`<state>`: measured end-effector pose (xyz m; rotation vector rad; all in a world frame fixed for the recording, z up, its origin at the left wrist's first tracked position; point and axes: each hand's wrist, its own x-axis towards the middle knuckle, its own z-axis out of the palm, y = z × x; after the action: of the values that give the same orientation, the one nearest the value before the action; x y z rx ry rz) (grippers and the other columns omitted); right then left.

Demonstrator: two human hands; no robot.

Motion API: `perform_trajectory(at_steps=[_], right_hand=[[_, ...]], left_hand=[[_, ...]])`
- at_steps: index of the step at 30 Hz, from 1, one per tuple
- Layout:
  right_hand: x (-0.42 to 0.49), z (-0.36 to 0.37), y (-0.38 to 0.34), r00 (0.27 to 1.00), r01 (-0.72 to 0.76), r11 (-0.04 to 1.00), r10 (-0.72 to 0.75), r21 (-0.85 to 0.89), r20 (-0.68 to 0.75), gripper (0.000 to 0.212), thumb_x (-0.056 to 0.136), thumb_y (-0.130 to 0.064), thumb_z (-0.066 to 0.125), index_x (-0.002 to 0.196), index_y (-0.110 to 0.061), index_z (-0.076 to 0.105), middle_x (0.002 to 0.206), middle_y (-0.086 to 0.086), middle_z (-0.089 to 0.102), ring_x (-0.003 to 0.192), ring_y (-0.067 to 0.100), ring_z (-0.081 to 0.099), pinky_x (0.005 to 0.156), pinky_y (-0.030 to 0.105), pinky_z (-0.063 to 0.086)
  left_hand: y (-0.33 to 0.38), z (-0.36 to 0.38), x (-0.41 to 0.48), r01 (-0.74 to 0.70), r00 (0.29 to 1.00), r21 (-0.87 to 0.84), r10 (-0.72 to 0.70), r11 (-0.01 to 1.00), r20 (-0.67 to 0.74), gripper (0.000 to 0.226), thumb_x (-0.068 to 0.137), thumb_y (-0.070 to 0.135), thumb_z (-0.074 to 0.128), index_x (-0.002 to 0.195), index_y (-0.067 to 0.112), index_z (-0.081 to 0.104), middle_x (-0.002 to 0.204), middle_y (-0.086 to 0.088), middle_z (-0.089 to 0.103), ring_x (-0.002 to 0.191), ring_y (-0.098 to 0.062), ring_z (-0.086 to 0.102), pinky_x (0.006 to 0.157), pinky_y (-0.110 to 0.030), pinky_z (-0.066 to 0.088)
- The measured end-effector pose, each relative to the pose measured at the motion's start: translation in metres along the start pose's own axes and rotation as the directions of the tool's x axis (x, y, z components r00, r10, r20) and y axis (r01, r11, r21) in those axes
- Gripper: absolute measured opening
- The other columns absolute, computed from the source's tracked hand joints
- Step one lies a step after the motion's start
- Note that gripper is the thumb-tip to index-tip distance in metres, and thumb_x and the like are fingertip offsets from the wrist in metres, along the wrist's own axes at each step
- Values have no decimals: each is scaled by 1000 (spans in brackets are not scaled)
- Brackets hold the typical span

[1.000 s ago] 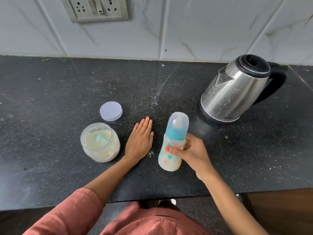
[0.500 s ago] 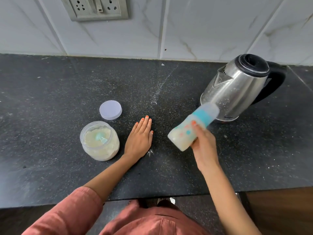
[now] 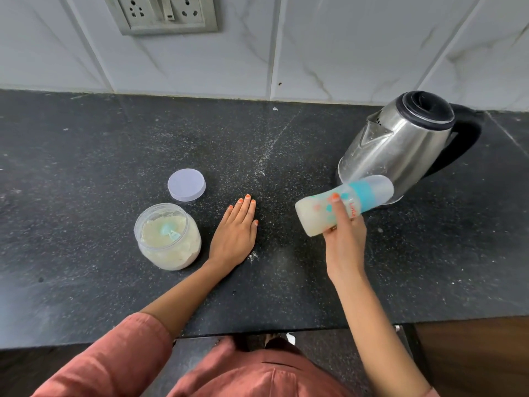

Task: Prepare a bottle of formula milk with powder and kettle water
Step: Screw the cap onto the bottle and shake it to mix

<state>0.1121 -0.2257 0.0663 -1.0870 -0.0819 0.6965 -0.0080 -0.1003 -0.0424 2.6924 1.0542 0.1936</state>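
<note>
My right hand [image 3: 345,239] grips a capped baby bottle [image 3: 340,206] with a teal ring and milky liquid inside. The bottle is tipped nearly flat in the air, its cap pointing right toward the steel kettle [image 3: 398,144]. The kettle stands at the back right of the black counter with its lid closed and its black handle to the right. My left hand [image 3: 236,232] lies flat on the counter, fingers straight. Left of it stands an open clear jar of pale powder [image 3: 167,236] with a teal scoop sunk in it.
The jar's round pale lid [image 3: 186,184] lies on the counter [image 3: 86,156] behind the jar. A tiled wall with a socket plate [image 3: 164,12] rises at the back. White powder specks dust the counter. The counter's front edge runs just below my forearms.
The bottle stood upright on the counter in my right hand; it has been lifted and swung over sideways toward the kettle. My left hand has stayed flat in place.
</note>
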Motion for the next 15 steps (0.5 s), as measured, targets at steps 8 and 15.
perform_trajectory(at_steps=[8, 15], right_hand=[[-9, -2, -5, 992, -49, 984, 69, -174, 110, 16, 80, -8, 64, 94, -18, 62, 86, -5, 68, 80, 8, 64, 73, 25, 54], [-16, -4, 8, 968, -16, 896, 125, -444, 217, 21, 73, -10, 70, 92, -18, 64, 85, -6, 71, 85, 11, 65, 77, 28, 53]], left_hand=[[0, 0, 1, 6, 1000, 2, -6, 1000, 4, 51, 102, 31, 18, 148, 12, 7, 157, -2, 4, 145, -15, 2, 114, -26, -6], [-1, 0, 1, 7, 1000, -3, -7, 1000, 5, 51, 102, 31, 18, 148, 13, 7, 157, -2, 4, 145, -14, 1, 113, -26, -7]])
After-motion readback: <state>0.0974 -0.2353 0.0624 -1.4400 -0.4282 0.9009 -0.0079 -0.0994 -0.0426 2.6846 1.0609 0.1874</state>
